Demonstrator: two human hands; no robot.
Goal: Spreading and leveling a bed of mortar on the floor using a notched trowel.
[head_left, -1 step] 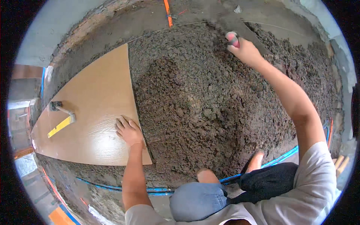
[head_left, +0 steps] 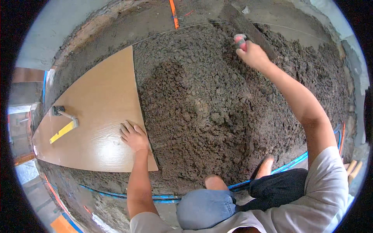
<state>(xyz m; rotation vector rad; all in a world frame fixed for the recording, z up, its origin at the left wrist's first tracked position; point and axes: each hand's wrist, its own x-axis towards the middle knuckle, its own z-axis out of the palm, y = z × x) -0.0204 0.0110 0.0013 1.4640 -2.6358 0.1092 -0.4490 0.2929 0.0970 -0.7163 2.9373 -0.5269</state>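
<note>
Beige tile edges rough mortar; trowel well apart.

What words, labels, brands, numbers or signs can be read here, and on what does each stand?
No text can be read.
The pale spot at the left corner of the tan slab is too small to make out.
The yellow strip shows no legible lettering.

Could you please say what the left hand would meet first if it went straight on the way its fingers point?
The left hand would probably slide over bare panel to its far edge, then meet mortar; the yellow-handled tool appears to lie left of that line.
</note>
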